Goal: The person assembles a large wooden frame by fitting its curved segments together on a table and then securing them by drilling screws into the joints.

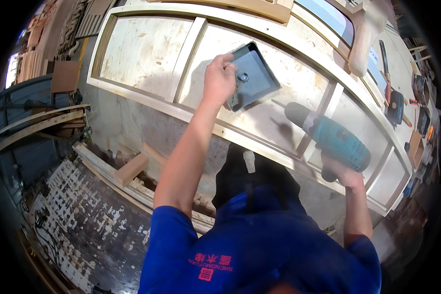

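Observation:
My right hand point(347, 175) is wrapped round the handle of a teal cordless drill point(340, 142). The drill's dark chuck and thin bit point left, over a pale wooden frame point(199, 39). My left hand point(220, 78) is at the left edge of a shallow dark square tray point(262, 73), its fingers curled together over the rim; what they pinch is hidden. A small round metal piece point(242, 77) sits in the tray beside the fingertips. The tray lies tilted on the panel inside the frame. Small bits, too small to name, show near its lower left corner.
Crossbars divide the frame into sections. A rounded wooden piece point(360, 49) juts over its far right edge. Right of it lies a black-headed tool point(395, 107). At left are curved wooden strips point(39, 130), a wood block point(131, 169) and a paint-spattered board point(90, 220).

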Action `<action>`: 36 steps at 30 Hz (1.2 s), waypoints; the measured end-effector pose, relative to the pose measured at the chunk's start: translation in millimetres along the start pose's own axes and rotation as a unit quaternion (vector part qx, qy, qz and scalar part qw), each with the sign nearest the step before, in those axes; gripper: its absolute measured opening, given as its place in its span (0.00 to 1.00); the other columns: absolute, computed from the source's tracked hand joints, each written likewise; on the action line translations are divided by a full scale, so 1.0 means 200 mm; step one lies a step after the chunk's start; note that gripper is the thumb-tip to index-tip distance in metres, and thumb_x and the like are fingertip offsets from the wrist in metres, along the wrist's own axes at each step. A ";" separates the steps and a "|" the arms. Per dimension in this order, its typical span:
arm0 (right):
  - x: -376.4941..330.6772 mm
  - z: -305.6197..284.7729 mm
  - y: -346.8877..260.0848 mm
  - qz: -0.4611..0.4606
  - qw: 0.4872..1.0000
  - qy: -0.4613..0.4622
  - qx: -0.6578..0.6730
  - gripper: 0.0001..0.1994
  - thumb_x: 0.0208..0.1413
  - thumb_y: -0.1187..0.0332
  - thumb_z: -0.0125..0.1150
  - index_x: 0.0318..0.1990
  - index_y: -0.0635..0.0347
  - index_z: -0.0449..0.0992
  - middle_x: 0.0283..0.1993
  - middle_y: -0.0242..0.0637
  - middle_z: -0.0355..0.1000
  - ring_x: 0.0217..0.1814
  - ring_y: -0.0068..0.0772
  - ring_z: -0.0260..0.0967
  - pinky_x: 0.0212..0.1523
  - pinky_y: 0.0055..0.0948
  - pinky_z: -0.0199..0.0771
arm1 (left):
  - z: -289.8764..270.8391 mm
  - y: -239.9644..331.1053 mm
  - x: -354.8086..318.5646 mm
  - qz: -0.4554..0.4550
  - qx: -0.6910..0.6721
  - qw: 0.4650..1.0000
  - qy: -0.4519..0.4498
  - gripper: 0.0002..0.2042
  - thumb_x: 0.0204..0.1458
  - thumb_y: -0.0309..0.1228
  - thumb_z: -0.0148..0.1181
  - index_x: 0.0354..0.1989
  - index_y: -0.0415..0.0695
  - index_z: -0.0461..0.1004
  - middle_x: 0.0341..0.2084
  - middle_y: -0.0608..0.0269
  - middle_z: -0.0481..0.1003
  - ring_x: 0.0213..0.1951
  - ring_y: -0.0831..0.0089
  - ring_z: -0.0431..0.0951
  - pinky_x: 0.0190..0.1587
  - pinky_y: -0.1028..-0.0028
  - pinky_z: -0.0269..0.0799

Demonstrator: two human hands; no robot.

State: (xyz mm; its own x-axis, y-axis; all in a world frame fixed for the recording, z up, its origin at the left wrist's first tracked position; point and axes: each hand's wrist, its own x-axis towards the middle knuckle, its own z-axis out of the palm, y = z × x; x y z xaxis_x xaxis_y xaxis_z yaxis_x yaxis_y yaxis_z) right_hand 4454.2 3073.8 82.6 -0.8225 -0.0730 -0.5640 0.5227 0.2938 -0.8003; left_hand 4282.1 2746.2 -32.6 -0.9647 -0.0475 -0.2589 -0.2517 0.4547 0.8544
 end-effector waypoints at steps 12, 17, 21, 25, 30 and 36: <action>0.01 0.34 -0.21 -0.056 0.997 -0.041 -0.031 0.12 0.56 0.73 0.68 0.48 0.60 0.81 0.42 0.31 0.80 0.44 0.27 0.75 0.47 0.30 0.76 | 0.03 -0.09 -0.58 -0.192 -0.763 0.616 -0.046 0.04 0.65 0.27 0.57 0.44 0.42 0.76 0.39 0.61 0.79 0.47 0.66 0.80 0.51 0.68 0.79; -0.05 0.40 -0.23 -0.035 0.987 -0.069 -0.142 0.12 0.56 0.72 0.68 0.48 0.59 0.81 0.41 0.34 0.80 0.43 0.30 0.77 0.48 0.31 0.77 | -0.03 -0.12 -0.68 -0.194 -0.735 0.649 0.022 0.04 0.65 0.28 0.58 0.43 0.42 0.75 0.39 0.61 0.79 0.45 0.66 0.80 0.50 0.69 0.79; -0.07 0.45 -0.21 -0.181 0.945 -0.102 -0.252 0.27 0.52 0.74 0.69 0.62 0.66 0.72 0.41 0.39 0.79 0.42 0.33 0.78 0.48 0.32 0.78 | 0.01 -0.16 -0.80 -0.235 -0.769 0.593 0.050 0.05 0.65 0.29 0.58 0.44 0.42 0.75 0.40 0.61 0.78 0.44 0.67 0.78 0.52 0.69 0.75; -0.08 0.50 -0.25 -0.223 0.910 -0.127 -0.325 0.32 0.49 0.76 0.68 0.65 0.69 0.69 0.45 0.44 0.80 0.45 0.37 0.79 0.50 0.33 0.79 | 0.07 -0.22 -0.93 -0.249 -0.795 0.551 0.041 0.09 0.65 0.32 0.57 0.47 0.41 0.75 0.40 0.63 0.77 0.46 0.70 0.76 0.53 0.69 0.73; -0.06 0.58 -0.36 -0.176 0.900 -0.157 -0.366 0.34 0.44 0.75 0.67 0.63 0.70 0.70 0.48 0.49 0.80 0.48 0.38 0.80 0.54 0.33 0.77 | 0.12 -0.29 -1.00 -0.305 -0.799 0.518 0.023 0.11 0.68 0.35 0.53 0.46 0.40 0.76 0.42 0.61 0.77 0.46 0.69 0.75 0.53 0.67 0.73; -0.02 0.67 -0.48 -0.104 0.919 -0.164 -0.344 0.35 0.41 0.76 0.66 0.63 0.71 0.70 0.48 0.47 0.81 0.47 0.34 0.79 0.56 0.29 0.74 | 0.08 -0.28 -0.97 -0.349 -0.802 0.484 0.031 0.12 0.69 0.34 0.50 0.46 0.39 0.76 0.39 0.61 0.77 0.44 0.69 0.76 0.51 0.67 0.74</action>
State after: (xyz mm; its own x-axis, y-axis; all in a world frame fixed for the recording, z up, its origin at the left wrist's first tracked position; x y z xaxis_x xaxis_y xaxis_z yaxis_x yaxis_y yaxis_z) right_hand 4438.0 2917.5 134.3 -0.7181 -0.4448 -0.5353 0.0041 0.7664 -0.6423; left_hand 4485.1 2743.1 -37.6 -0.5902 0.2595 -0.7644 -0.2060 -0.9640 -0.1681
